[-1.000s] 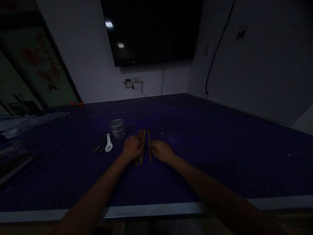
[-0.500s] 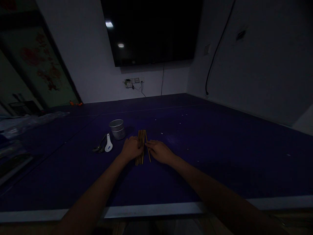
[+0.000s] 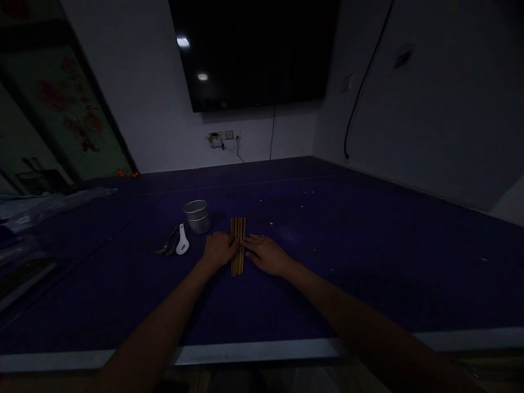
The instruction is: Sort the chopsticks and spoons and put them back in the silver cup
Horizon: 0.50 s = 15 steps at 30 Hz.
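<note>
Several wooden chopsticks [image 3: 238, 264] lie side by side on the purple tabletop [image 3: 262, 308], pointing away from me. On their left edge rests my left hand [image 3: 220, 249], its thumb side against the sticks and its fingers loosely bent, not wrapped round them. From the other side my right hand [image 3: 266, 254] touches the row with outstretched fingertips, the thumb a little apart. To the left of the chopsticks stands a metal cup [image 3: 198, 218]. A white spoon [image 3: 182, 243] with a blue mark lies in front of it, beside darker metal spoons [image 3: 166, 246].
Clear plastic wrapping [image 3: 57, 204] and a dark flat object [image 3: 24, 278] lie at the left. A large screen [image 3: 257, 54] hangs on the wall above sockets [image 3: 225, 136]. Small white bits [image 3: 271, 223] dot the tabletop; a pale edge [image 3: 262, 351] runs along its front.
The separate chopstick on the right has come in against the others, so the row is now closed up. My left hand has shifted slightly off the sticks to the left.
</note>
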Each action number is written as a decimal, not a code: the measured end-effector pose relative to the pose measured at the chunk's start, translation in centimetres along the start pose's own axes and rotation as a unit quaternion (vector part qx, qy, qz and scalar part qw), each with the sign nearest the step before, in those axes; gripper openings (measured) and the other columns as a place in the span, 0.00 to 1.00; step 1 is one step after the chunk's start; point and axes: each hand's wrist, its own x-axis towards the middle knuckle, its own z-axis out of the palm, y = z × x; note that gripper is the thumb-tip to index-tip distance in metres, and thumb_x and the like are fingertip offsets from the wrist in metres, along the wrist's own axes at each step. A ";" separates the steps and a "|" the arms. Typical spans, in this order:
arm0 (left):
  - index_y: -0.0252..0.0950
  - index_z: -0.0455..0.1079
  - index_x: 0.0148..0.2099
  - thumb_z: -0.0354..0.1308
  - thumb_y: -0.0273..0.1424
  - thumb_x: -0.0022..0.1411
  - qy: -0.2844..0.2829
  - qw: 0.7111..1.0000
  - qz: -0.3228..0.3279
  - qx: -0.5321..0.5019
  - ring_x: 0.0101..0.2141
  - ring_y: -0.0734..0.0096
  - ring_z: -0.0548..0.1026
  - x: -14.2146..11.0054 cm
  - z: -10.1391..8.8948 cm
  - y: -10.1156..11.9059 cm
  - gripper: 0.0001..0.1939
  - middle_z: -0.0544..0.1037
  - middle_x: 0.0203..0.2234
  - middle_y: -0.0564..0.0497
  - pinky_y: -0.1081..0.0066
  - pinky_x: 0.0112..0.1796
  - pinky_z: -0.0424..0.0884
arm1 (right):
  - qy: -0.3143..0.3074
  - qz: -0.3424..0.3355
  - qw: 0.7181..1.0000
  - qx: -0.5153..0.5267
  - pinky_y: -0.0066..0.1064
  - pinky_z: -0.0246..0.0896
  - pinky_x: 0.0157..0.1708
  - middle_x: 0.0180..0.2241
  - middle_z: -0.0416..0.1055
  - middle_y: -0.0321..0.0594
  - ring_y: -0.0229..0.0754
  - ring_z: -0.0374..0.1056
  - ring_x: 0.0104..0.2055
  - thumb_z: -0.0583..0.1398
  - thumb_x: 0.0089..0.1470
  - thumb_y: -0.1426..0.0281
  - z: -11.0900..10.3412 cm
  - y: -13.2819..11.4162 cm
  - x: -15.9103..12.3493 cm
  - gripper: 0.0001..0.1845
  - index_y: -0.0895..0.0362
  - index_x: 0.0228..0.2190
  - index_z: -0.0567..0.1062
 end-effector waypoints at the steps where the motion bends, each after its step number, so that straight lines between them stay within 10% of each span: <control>1: 0.35 0.77 0.38 0.42 0.40 0.67 0.001 1.000 0.004 -0.001 0.43 0.57 0.75 0.0 0.0 0.0 0.23 0.79 0.38 0.40 0.62 0.42 0.67 | -0.002 -0.002 1.000 0.001 0.52 0.50 0.60 0.60 0.63 0.49 0.50 0.57 0.63 0.54 0.60 0.69 0.0 0.0 -0.1 0.24 0.55 0.58 0.67; 15: 0.35 0.74 0.40 0.43 0.37 0.67 0.015 0.999 0.034 -0.015 0.45 0.57 0.74 0.1 0.4 -0.1 0.19 0.77 0.42 0.41 0.61 0.43 0.67 | -0.013 -0.002 1.000 0.009 0.53 0.48 0.61 0.61 0.62 0.48 0.51 0.54 0.64 0.54 0.61 0.67 -0.3 -0.3 -0.2 0.25 0.54 0.59 0.65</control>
